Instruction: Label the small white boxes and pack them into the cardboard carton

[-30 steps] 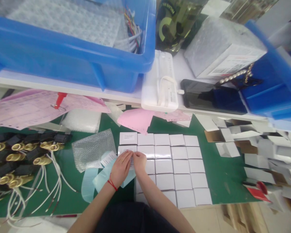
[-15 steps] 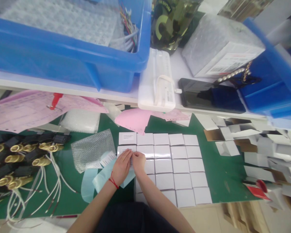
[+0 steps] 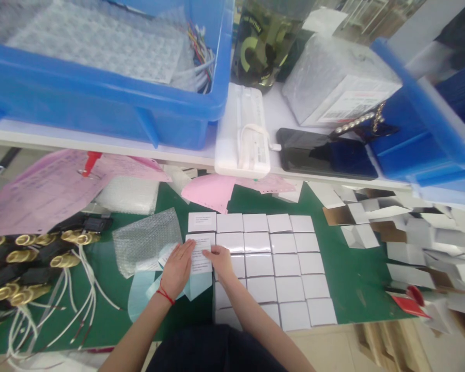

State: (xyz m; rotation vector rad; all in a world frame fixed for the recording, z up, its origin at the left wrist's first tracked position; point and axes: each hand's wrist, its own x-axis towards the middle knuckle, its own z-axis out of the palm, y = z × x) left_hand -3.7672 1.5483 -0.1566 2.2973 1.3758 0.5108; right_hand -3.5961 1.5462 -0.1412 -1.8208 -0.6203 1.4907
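Observation:
Rows of small white boxes [image 3: 287, 263] stand side by side on the green table. At the left end of the top row, a box [image 3: 202, 221] bears a printed label. Just in front of it, a sheet of printed labels [image 3: 200, 263] with pale blue backing [image 3: 199, 284] lies over the second box of that column. My left hand [image 3: 179, 268] rests with straight fingers along the sheet's left side. Thumb and forefinger of my right hand [image 3: 220, 261] pinch the sheet's right edge. More blue backing paper [image 3: 141, 294] curls to the left of my left hand.
Bubble wrap [image 3: 147, 240] and brass-ended black parts with white wires [image 3: 62, 258] lie to the left. Folded white cartons [image 3: 414, 243] pile up on the right. Above, a shelf holds a blue bin [image 3: 139, 103], a white power bank [image 3: 244, 139] and a phone [image 3: 325, 155].
My left hand has slid left, away from my right hand, uncovering the printed labels between them. My right hand stays near the same box. The camera view has shifted slightly.

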